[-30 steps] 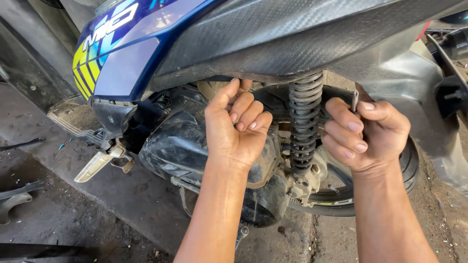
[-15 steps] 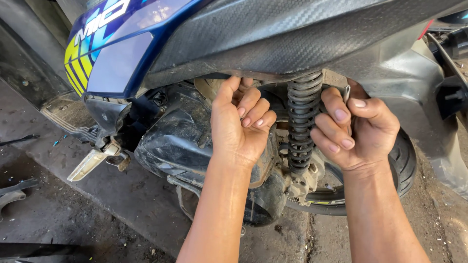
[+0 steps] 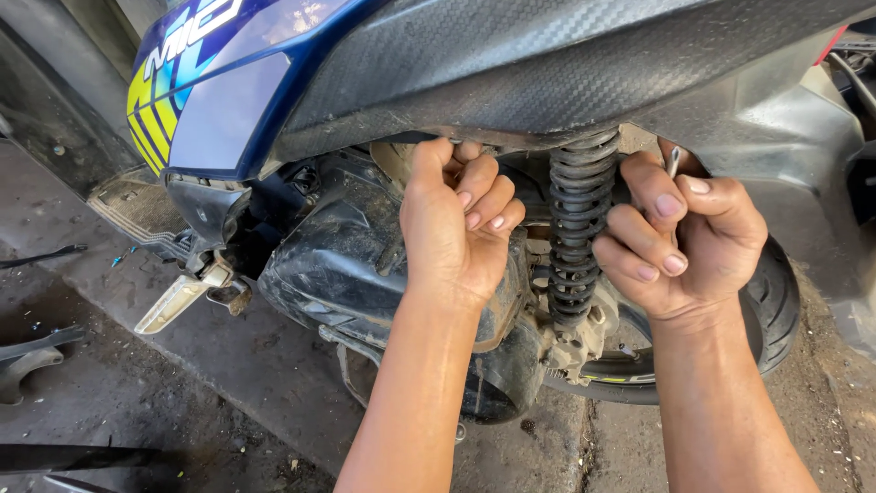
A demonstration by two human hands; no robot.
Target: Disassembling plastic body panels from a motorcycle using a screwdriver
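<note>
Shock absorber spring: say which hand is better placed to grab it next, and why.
Probably the right hand: it sits right beside the black coil spring, though it grips a thin metal tool. The left hand is farther off, fingers hooked under the body panel.

Daylight is bright and even, falling from the upper right. Deep shade lies beneath the scooter's dark side panel and swallows the black engine casing. The blue fairing on the left shows a soft sheen. Focus is sharp at the centre, and the edges curve slightly from a wide lens.
</note>
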